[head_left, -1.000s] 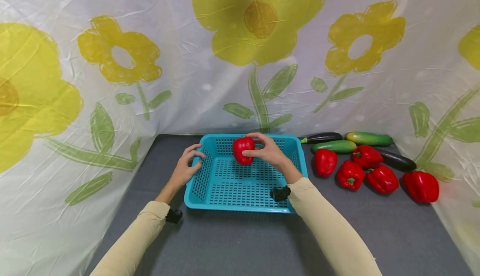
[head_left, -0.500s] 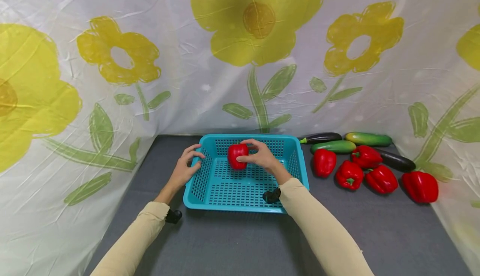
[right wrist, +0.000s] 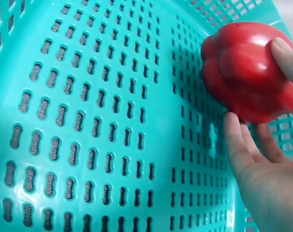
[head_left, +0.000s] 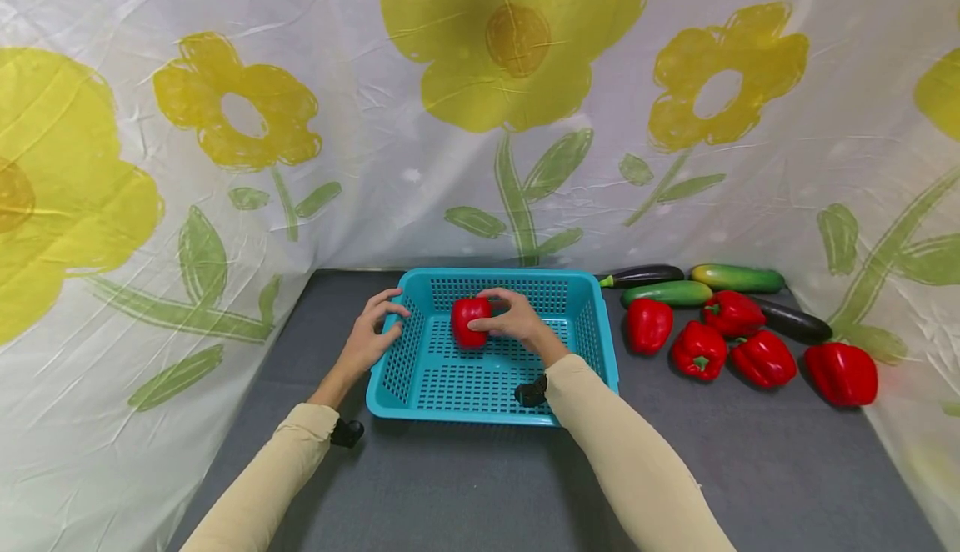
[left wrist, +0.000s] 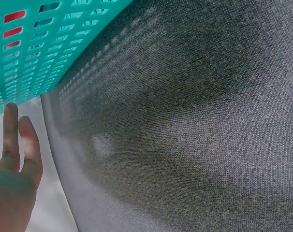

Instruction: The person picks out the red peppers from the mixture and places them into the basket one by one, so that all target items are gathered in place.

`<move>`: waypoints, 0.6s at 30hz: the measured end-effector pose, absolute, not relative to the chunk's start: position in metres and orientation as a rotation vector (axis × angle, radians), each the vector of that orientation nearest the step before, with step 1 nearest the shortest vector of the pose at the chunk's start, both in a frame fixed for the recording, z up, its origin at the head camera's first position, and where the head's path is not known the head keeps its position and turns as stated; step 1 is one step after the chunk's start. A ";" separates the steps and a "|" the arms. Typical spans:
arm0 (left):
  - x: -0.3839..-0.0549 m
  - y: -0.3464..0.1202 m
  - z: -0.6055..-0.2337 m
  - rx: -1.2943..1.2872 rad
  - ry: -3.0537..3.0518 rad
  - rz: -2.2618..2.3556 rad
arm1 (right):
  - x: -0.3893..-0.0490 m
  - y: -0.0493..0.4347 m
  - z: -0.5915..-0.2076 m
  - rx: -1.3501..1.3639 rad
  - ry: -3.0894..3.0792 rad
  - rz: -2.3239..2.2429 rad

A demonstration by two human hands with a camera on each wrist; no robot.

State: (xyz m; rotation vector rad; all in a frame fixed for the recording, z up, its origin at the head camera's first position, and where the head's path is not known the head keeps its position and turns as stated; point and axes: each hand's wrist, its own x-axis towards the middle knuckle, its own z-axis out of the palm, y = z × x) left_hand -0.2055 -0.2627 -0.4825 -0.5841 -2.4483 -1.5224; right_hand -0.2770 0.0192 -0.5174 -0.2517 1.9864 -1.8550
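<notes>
A red bell pepper (head_left: 470, 323) is held between the thumb and fingers of my right hand (head_left: 514, 318), inside the blue plastic basket (head_left: 480, 415). In the right wrist view the pepper (right wrist: 243, 72) is just above the perforated floor; whether it touches there I cannot tell. The thumb lies on one side of it, the fingers on the other. My left hand (head_left: 367, 335) is at the basket's left rim, its fingers loosely bent with the tips at the edge. In the left wrist view, two extended fingers (left wrist: 31, 147) reach toward the basket's outer wall (left wrist: 40, 58).
Right of the basket lie several more red bell peppers (head_left: 699, 350). Behind them are a dark eggplant (head_left: 648, 275), another eggplant (head_left: 795, 321), a green cucumber-like vegetable (head_left: 669, 293) and a yellow-green one (head_left: 738, 278). A flowered curtain (head_left: 360, 202) hangs behind the grey table (head_left: 450, 485).
My right hand has lowered the red bell pepper and shifted it a little left and nearer inside the basket. My left hand stays at the rim.
</notes>
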 end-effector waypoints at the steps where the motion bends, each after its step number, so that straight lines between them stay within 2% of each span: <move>1: -0.206 -0.263 -0.483 -0.584 -2.448 -1.524 | -0.277 0.018 -0.519 -0.245 1.984 -1.852; 18: -0.206 -0.263 -0.482 -0.590 -2.453 -1.536 | -0.275 0.006 -0.522 -0.186 1.971 -1.806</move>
